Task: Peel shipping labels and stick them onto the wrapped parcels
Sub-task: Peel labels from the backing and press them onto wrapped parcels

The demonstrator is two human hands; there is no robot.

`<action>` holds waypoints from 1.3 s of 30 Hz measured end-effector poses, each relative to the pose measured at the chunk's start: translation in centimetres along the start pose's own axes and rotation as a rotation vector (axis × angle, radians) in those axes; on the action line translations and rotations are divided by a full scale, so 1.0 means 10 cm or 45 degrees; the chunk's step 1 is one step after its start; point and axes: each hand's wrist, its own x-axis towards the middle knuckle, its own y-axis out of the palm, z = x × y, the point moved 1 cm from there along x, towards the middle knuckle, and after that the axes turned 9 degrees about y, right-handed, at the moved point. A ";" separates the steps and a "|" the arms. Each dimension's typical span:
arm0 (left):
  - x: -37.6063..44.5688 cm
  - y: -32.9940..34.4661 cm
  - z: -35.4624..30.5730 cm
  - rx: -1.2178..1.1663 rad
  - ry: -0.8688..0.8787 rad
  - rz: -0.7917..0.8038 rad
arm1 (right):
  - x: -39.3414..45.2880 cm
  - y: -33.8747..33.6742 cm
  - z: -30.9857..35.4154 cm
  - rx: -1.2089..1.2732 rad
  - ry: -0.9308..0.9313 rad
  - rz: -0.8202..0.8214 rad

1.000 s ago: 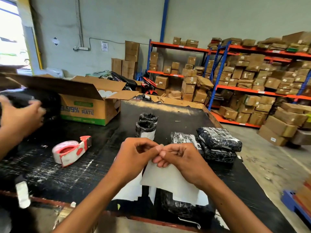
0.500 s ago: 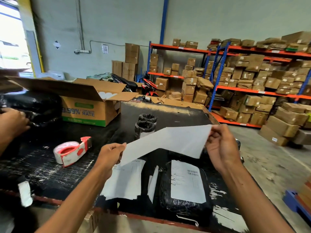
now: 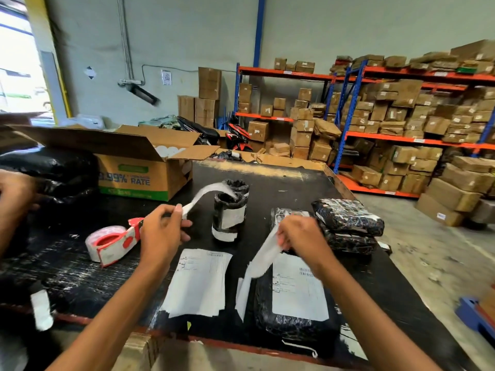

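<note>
My left hand (image 3: 163, 232) pinches one end of a curling white paper strip (image 3: 207, 189) that arcs up and to the right. My right hand (image 3: 301, 236) grips a second white sheet (image 3: 261, 262) that hangs down over the near parcel's left edge. I cannot tell which piece is the label and which the backing. That black wrapped parcel (image 3: 267, 314) lies in front of me with a printed label (image 3: 297, 290) stuck on its top. A stack of printed label sheets (image 3: 198, 283) lies to its left on the black table (image 3: 281, 188).
Two upright black cylindrical parcels (image 3: 230, 215) stand mid-table, and flat black parcels (image 3: 347, 223) are stacked at the right. A red tape dispenser (image 3: 112, 242) lies left of my hand. An open cardboard box (image 3: 139, 172) and another person's hand (image 3: 13, 195) on a black bundle (image 3: 53, 167) are far left.
The single sheet stretched between my hands has come apart into two pieces. My left hand pulled one piece away to the left, and my right hand dropped toward the near parcel with the other.
</note>
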 end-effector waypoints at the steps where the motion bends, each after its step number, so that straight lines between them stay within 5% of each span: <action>1: -0.01 0.00 -0.03 -0.005 0.024 -0.002 | 0.02 0.12 -0.06 -0.139 0.042 0.126; 7: -0.16 0.06 -0.15 0.038 0.100 -0.007 | 0.09 0.66 -0.35 -0.976 0.078 0.601; 11: -0.24 0.10 -0.11 0.109 0.188 -0.005 | 0.05 0.73 -0.38 -1.266 -0.080 0.363; 13: -0.28 0.14 -0.11 0.122 0.287 -0.012 | 0.02 0.64 -0.39 -0.973 -0.061 0.260; 17: -0.36 0.38 -0.18 0.127 0.508 0.061 | -0.15 0.39 -0.20 0.282 0.148 0.195; 22: -0.47 0.94 -0.27 0.010 0.634 0.307 | 0.00 -0.04 -0.14 0.850 0.353 -0.206; 25: -0.48 1.24 -0.29 -0.001 0.637 0.484 | 0.11 -0.31 -0.18 0.943 0.345 -0.332; 29: -0.41 1.75 -0.36 -0.064 0.405 0.958 | 0.40 -0.86 -0.30 0.944 0.290 -0.511; 32: -0.26 2.10 -0.50 -0.209 0.141 0.839 | 0.64 -1.30 -0.37 0.870 0.259 -0.460; 36: -0.10 2.70 -0.61 -0.377 -0.291 0.991 | 0.92 -1.79 -0.52 0.667 0.251 -0.218; 39: -0.07 3.10 -0.57 -0.275 -0.215 0.908 | 1.14 -2.09 -0.70 0.335 0.394 -0.154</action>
